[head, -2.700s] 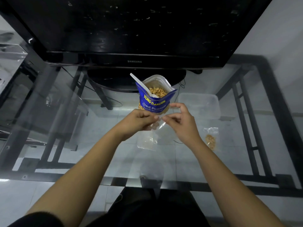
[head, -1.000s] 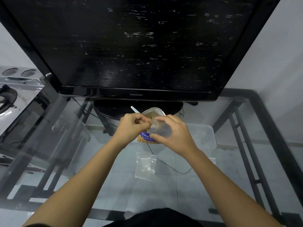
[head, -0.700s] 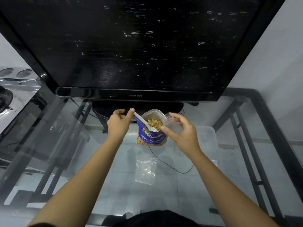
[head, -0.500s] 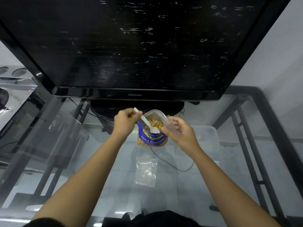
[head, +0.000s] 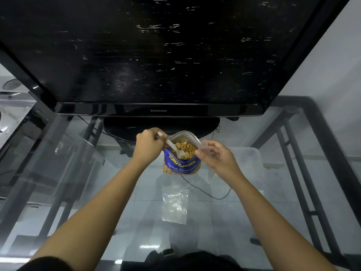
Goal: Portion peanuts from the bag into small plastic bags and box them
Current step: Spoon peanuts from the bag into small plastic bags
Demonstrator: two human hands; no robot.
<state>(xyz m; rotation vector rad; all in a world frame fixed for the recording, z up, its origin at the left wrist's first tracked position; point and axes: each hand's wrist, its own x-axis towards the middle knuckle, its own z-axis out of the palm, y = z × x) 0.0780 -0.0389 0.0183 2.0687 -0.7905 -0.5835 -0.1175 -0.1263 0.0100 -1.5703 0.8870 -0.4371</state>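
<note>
A blue peanut bag (head: 181, 163) stands open on the glass table, peanuts showing at its mouth. My left hand (head: 149, 143) grips the handle of a white plastic spoon (head: 174, 149) whose bowl lies among the peanuts. My right hand (head: 214, 156) holds a small clear plastic bag (head: 205, 146) just right of the peanut bag's rim. A stack of small clear bags (head: 174, 204) lies flat on the glass nearer to me. A clear plastic box (head: 248, 163) sits to the right, partly behind my right arm.
A large black television (head: 156, 55) on a round stand (head: 121, 128) fills the back of the glass table (head: 78, 192). A black cable (head: 207, 192) runs under the glass. A clear case (head: 13, 106) stands at the far left.
My left hand let go of the small bag, reached to the spoon and took its handle. The spoon's bowl has sunk into the peanuts. My right hand keeps the small bag beside the peanut bag.
</note>
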